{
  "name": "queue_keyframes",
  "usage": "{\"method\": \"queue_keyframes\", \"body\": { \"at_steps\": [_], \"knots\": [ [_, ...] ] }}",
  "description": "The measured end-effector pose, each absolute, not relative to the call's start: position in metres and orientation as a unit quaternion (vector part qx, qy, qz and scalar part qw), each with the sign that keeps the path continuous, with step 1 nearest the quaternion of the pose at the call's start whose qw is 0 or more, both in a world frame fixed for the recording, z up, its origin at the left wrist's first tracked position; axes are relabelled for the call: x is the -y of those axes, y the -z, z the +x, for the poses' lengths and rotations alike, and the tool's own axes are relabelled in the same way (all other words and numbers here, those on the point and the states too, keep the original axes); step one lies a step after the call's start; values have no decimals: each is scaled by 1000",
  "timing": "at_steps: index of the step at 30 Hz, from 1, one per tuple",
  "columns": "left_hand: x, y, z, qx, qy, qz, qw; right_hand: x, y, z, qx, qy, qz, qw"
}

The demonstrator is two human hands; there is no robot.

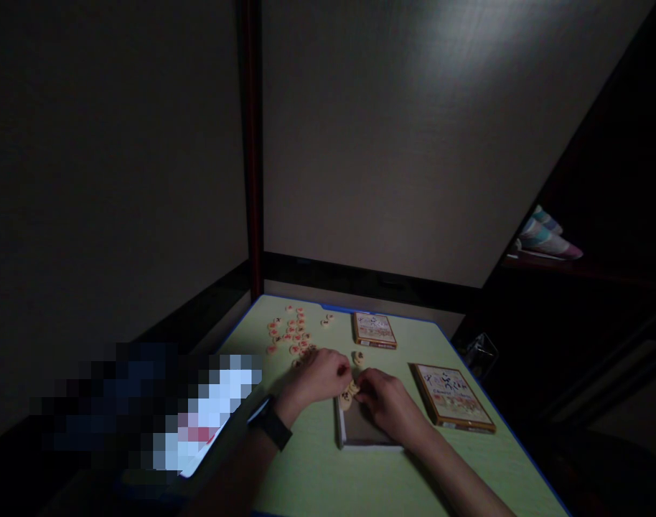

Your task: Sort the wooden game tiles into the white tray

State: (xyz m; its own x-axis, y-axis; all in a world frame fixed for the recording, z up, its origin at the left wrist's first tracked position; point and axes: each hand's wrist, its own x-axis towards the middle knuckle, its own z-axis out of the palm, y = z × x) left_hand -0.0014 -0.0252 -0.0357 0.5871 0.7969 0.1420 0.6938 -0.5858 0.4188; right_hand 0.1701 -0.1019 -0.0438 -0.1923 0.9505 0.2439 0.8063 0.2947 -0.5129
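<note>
An open shallow box (368,431) with a brown inside and pale rim lies on the green table. Round Chinese chess pieces (346,400) with dark characters sit at its far left corner. My right hand (387,402) reaches over the box, its thumb and fingertips closed on a chess piece (353,388) there. Beside it my left hand (322,373), with a dark watch (270,424) on the wrist, has curled fingers just beyond the corner; what they hold, if anything, is hidden. Another dark-marked piece (359,357) lies just past the hands.
Several red-marked pieces (294,336), with a few dark ones among them, are scattered at the far left of the table (311,467). A printed chess box (375,330) stands at the back, and a larger printed lid (453,395) lies right. A lit, blurred screen (209,416) glows at left.
</note>
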Motion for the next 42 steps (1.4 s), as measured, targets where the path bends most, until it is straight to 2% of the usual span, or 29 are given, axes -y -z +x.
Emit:
{"method": "queue_keyframes", "body": {
  "at_steps": [20,42],
  "knots": [
    [26,33,-1,-406,-171,882,169,100,51,166,781,-82,-574,232],
    [28,29,0,-415,-174,878,162,107,42,166,779,-91,-574,234]
  ]
}}
